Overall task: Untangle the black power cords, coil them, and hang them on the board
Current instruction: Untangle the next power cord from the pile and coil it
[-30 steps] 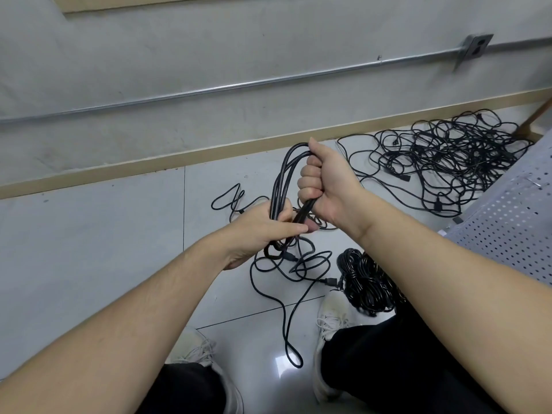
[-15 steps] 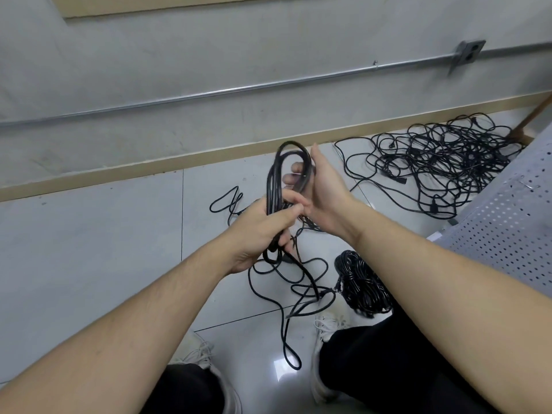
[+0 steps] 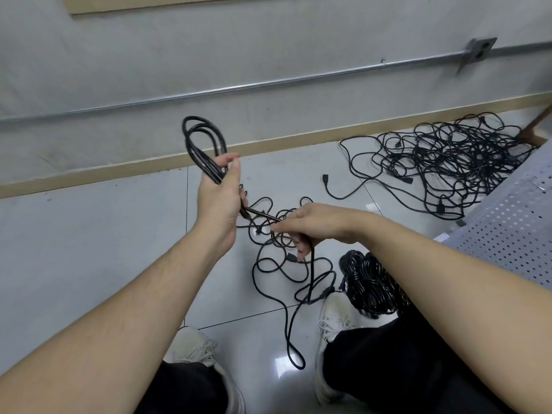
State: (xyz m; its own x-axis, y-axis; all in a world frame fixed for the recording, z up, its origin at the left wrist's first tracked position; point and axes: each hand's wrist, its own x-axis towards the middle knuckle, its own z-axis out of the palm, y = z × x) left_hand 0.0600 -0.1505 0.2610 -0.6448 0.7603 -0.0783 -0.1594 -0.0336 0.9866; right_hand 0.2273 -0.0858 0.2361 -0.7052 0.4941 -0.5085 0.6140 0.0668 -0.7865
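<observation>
Left hand (image 3: 219, 197) grips looped cord (image 3: 203, 144); right hand (image 3: 310, 225) pinches its loose stretch over floor tangle (image 3: 286, 264).

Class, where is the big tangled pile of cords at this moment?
In the head view, the tangled pile lies on the floor at upper right, against the baseboard and just beyond the perforated board.

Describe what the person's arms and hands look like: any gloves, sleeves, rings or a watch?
Both forearms are bare right up to the bottom edge of the picture, with no sleeve in view. The left hand and the right hand wear no gloves, and no ring, watch or wristband shows on either.
</observation>
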